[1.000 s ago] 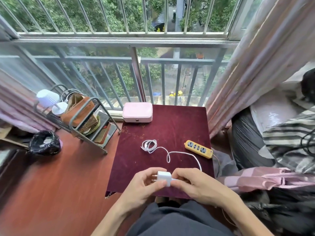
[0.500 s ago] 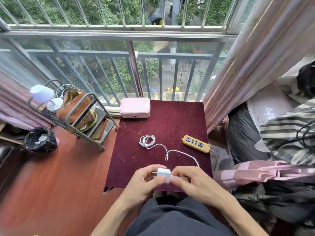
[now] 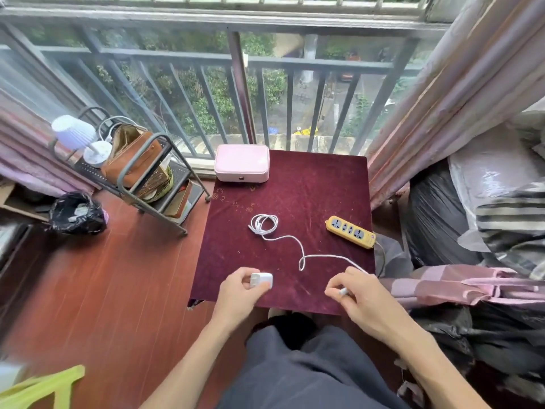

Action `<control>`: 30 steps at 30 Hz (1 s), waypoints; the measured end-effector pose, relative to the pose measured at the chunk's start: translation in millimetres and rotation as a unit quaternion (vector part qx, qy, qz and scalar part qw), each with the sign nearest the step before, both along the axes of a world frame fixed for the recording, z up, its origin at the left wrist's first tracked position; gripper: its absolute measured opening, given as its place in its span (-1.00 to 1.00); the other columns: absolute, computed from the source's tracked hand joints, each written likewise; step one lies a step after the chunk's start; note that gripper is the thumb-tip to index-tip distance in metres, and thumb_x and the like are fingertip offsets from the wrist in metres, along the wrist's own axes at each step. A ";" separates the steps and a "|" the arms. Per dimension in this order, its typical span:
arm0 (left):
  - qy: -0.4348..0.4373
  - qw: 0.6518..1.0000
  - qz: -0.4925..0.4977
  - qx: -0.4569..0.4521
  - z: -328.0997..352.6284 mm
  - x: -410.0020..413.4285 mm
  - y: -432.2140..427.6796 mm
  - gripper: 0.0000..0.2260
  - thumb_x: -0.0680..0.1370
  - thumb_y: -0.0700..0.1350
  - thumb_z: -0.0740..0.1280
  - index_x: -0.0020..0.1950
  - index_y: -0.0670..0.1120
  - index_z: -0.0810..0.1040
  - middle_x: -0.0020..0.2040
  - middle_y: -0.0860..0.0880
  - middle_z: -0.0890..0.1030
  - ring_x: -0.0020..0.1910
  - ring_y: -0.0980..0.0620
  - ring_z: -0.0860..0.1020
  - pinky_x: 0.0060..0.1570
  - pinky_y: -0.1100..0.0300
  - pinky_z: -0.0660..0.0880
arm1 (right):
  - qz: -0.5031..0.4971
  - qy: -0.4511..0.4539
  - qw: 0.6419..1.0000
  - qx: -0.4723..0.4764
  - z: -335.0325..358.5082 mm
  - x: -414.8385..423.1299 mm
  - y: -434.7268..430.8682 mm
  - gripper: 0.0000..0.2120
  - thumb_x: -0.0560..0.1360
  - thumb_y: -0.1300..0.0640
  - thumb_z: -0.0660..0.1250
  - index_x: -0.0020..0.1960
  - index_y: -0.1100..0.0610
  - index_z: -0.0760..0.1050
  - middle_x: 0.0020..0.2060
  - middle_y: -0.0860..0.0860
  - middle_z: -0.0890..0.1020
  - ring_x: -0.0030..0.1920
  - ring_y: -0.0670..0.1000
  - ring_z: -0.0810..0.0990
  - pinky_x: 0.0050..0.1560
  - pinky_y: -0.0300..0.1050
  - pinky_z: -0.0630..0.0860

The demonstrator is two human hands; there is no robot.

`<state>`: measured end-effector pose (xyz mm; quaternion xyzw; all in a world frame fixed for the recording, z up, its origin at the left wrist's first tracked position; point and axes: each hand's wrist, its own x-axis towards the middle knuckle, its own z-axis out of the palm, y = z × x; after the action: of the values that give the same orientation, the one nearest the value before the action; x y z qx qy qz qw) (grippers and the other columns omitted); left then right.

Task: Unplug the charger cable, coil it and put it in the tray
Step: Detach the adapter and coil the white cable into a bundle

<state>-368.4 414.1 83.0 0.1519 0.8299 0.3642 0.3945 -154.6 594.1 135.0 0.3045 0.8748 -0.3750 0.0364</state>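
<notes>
White charger cable (image 3: pixel 295 246) lies on the maroon tablecloth (image 3: pixel 309 187), loosely looped at its far end. Right hand (image 3: pixel 358 293) pinches its plug end; left hand (image 3: pixel 240 290), at 9 o'clock, grips the white adapter (image 3: pixel 262 280), detached. Yellow power strip (image 3: pixel 350 232) at 1 o'clock. Closed pink case (image 3: pixel 241 167) at 11 o'clock. Cloth writing illegible.

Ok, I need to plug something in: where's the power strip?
In the head view, the yellow power strip lies near the right edge of the red-clothed table, right of the white cable.
</notes>
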 end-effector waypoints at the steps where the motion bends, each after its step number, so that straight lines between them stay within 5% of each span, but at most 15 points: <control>1: 0.017 0.999 0.017 -0.039 -21.5 -6.4 -2.1 -0.73 0.44 0.01 0.55 0.09 0.02 0.64 -0.05 0.06 0.70 -0.08 0.10 0.66 -0.17 0.33 0.49 | 0.008 -0.024 0.998 0.054 -8.0 0.7 1.8 -0.89 0.64 0.10 0.42 -0.02 0.02 0.72 -0.17 -0.13 0.60 -0.13 -0.12 0.59 0.02 0.01 0.49; 5: 0.058 0.987 0.049 -0.144 -108.9 -30.2 -10.9 -0.66 0.50 0.02 0.49 0.19 -0.13 0.60 0.08 -0.07 0.63 0.07 -0.09 0.60 0.08 0.02 0.55 | -0.035 -0.040 0.984 0.171 -47.7 9.6 5.4 -0.87 0.60 0.17 0.48 -0.08 0.19 0.74 -0.12 0.09 0.64 -0.13 0.21 0.64 -0.10 0.23 0.55; 10: 0.063 0.972 0.054 -0.219 -191.9 -53.2 0.0 -0.68 0.54 -0.03 0.48 0.17 -0.20 0.58 0.11 -0.17 0.63 0.07 -0.17 0.60 0.10 -0.03 0.55 | -0.055 -0.120 0.947 0.293 -85.8 33.2 11.7 -0.60 0.63 -0.11 0.22 -0.14 0.15 0.64 -0.29 0.07 0.40 -0.25 0.18 0.39 -0.27 0.09 0.31; 13: 0.075 0.965 0.054 -0.245 -221.9 -61.7 10.9 -0.68 0.54 -0.02 0.48 0.15 -0.21 0.58 0.11 -0.17 0.62 -0.02 -0.11 0.57 -0.01 0.05 0.50 | -0.068 -0.181 0.936 0.294 -96.1 42.0 8.6 -0.56 0.66 -0.11 0.14 -0.14 0.16 0.61 -0.36 0.13 0.55 -0.29 0.27 0.55 -0.29 0.14 0.40; 19: 0.050 0.961 0.047 -0.266 -232.6 -68.5 13.5 -0.58 0.51 0.00 0.53 0.21 -0.23 0.53 0.15 -0.19 0.57 0.07 -0.14 0.56 -0.03 0.10 0.40 | -0.238 -0.123 0.960 0.083 -89.1 24.6 -4.3 -0.86 0.59 0.03 0.42 0.05 0.07 0.69 -0.13 -0.10 0.69 -0.05 0.12 0.69 0.01 0.13 0.59; 22: 0.043 0.955 0.030 -0.293 -204.2 -65.9 15.7 -0.36 0.49 0.11 0.53 0.42 -0.21 0.43 0.31 -0.22 0.50 0.32 -0.24 0.47 0.20 -0.10 0.46 | -0.226 -0.075 0.970 0.055 -73.8 13.1 -8.8 -0.80 0.59 0.04 0.43 0.18 0.01 0.71 -0.04 -0.16 0.71 0.03 -0.03 0.69 0.10 0.09 0.62; 24: 0.053 0.962 0.042 -0.264 -175.2 -63.6 23.8 -0.46 0.54 0.12 0.45 0.38 -0.18 0.47 0.30 -0.20 0.54 0.29 -0.21 0.50 0.27 -0.12 0.47 | -0.232 -0.022 0.972 -0.003 -61.8 3.1 -10.4 -0.75 0.66 0.10 0.33 0.27 -0.04 0.70 0.06 -0.24 0.73 0.13 -0.19 0.67 0.19 -0.09 0.61; 27: -0.086 0.985 0.070 -0.134 -107.4 -49.4 52.8 -0.59 0.65 0.11 0.29 0.23 -0.21 0.61 0.03 -0.11 0.70 -0.01 -0.07 0.66 0.10 -0.01 0.58 | -0.266 0.056 0.955 -0.116 -31.6 -10.7 -11.8 -0.67 0.68 0.22 0.32 0.19 -0.18 0.69 0.07 -0.26 0.76 0.06 -0.18 0.72 0.09 -0.24 0.62; 30: -0.299 0.953 0.050 -0.011 -27.7 -14.3 79.4 -0.46 0.67 0.23 0.13 0.19 -0.18 0.67 -0.03 -0.12 0.77 -0.17 0.02 0.72 -0.10 0.17 0.57 | -0.264 0.131 0.925 -0.241 0.1 -22.0 -17.8 -0.73 0.66 0.21 0.37 0.08 -0.19 0.59 0.03 -0.04 0.80 -0.14 -0.02 0.77 -0.01 -0.18 0.64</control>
<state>-382.7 493.5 55.3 -0.0105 0.6843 0.4028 0.6078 -176.6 576.3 135.1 0.4550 0.6430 -0.6067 -0.1068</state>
